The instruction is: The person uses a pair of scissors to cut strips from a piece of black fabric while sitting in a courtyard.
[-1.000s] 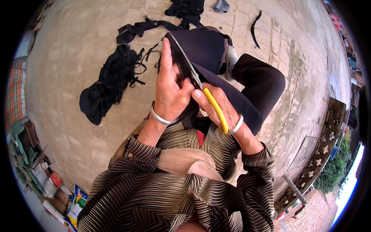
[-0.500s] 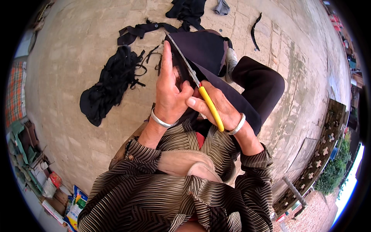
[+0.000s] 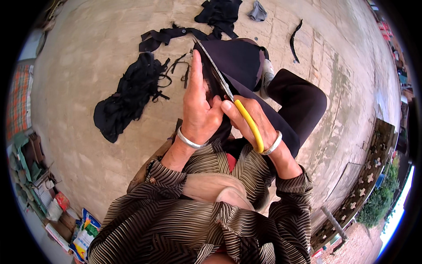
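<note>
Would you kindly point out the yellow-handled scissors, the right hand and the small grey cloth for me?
Yellow-handled scissors (image 3: 247, 117): head view, on the upper part of the yellow handle.
Right hand (image 3: 260, 118): head view, on the back of the hand.
Small grey cloth (image 3: 258, 12): head view, on its crumpled middle.

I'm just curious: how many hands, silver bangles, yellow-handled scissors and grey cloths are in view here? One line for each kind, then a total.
Hands: 2 (left hand, right hand)
Silver bangles: 2 (left bangle, right bangle)
Yellow-handled scissors: 1
Grey cloth: 1
Total: 6
</note>
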### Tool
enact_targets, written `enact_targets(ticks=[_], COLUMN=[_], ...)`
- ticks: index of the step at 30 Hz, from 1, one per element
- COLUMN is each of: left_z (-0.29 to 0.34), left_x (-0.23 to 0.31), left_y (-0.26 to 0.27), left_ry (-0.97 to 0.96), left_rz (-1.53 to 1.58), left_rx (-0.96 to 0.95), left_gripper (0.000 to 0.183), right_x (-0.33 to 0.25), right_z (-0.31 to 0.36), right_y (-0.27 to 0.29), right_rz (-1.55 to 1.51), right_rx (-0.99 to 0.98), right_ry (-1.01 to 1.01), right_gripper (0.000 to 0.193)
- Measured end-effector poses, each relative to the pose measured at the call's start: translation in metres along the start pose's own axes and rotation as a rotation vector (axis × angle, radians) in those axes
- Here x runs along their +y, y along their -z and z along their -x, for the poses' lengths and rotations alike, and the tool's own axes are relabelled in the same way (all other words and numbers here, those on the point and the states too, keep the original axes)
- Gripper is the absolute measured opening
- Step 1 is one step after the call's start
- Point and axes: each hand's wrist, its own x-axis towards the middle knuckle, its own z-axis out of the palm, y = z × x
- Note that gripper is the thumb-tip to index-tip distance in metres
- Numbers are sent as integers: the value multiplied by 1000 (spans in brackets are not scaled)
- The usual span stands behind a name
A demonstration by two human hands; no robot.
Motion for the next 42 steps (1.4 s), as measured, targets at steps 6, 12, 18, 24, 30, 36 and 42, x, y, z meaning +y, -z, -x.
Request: enact_targets(ticks=[6, 12, 18, 24, 30, 36, 42], left_z=[-1, -2, 2, 1, -1, 1, 0], left_x=[-1, -4, 0, 5, 4, 9, 14], left_y=[-1, -2, -1, -1, 1, -3, -1], left_ry=[19, -30, 3, -10, -10, -7, -14], left_rz=[63, -6, -162, -180, -183, -205, -239], left_rx=[43, 66, 50, 48, 40, 40, 43], left_gripper=[87, 86, 85, 85, 89, 93, 90], right_x=[7, 1, -7, -12, -4, -5, -4], right_z=[0, -3, -6, -6, -3, -5, -11], right_y=[0, 3, 6, 5, 0, 4, 8], right_rz=[2, -4, 7, 72, -25, -10, 64], right_rx=[-78, -82, -119, -54, -98, -103, -90], right_ry=[-20, -16, -58, -25, -20, -2, 21], right_gripper=[73, 75, 62, 61, 57, 77, 77])
